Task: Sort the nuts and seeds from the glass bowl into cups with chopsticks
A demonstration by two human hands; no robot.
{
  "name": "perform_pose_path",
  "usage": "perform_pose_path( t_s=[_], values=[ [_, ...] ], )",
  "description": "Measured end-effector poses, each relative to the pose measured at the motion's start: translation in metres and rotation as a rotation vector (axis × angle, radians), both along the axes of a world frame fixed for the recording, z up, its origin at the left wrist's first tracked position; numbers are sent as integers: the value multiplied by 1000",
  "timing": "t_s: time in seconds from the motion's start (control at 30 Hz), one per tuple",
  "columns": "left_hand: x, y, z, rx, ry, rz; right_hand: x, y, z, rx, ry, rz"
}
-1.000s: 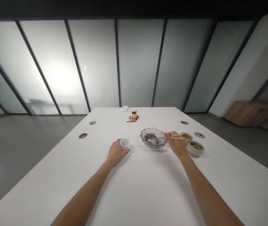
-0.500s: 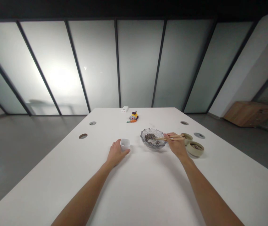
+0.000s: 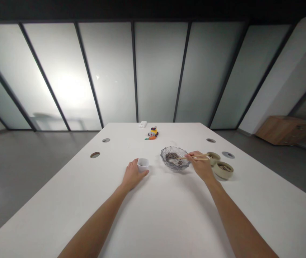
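My left hand [image 3: 134, 174] is wrapped around the near left side of a small white cup [image 3: 143, 165], which stands upright on the white table [image 3: 153, 215]. A few dark bits seem to lie inside the cup. My right hand [image 3: 199, 164] grips a pair of wooden chopsticks [image 3: 198, 156]. Their tips reach into a clear glass bowl [image 3: 163, 157] with a scalloped rim, at the middle of the table. Small dark seed-like pieces [image 3: 171, 156] lie in that bowl; whether the tips pinch one is too small to tell.
Right of my right hand stand two olive-green pots [image 3: 223, 175], touching or nearly so, with brownish bits in the nearer one. Farther back are a toy carrot [image 3: 151, 138], a yellow toy car [image 3: 153, 132] and a white device [image 3: 142, 124]. Round holes [image 3: 95, 154] pierce the tabletop.
The chopsticks have shifted slightly in my right hand, with their tips still inside the glass bowl. My left hand and the cup stay in place.
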State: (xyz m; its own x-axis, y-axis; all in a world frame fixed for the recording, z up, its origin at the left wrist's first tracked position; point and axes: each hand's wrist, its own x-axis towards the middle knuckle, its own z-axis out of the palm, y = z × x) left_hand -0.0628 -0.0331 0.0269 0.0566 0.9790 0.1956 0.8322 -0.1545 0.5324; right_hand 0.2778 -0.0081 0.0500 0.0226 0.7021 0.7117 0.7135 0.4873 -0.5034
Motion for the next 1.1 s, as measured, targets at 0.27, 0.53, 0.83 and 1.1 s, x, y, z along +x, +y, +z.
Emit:
perform_pose_path(
  t_s=[0.27, 0.53, 0.83, 1.1],
  values=[
    [0, -1, 2, -15, 5, 0, -10, -11, 8, -61, -74, 103],
    [1, -3, 2, -17, -9, 7, -9, -10, 5, -60, -50, 70],
    [2, -2, 1, -8, 18, -7, -15, -7, 8, -11, 269, 31],
    [6, -8, 3, 10, 41, -65, -75, -25, 9, -193, 691, 338]
  ],
)
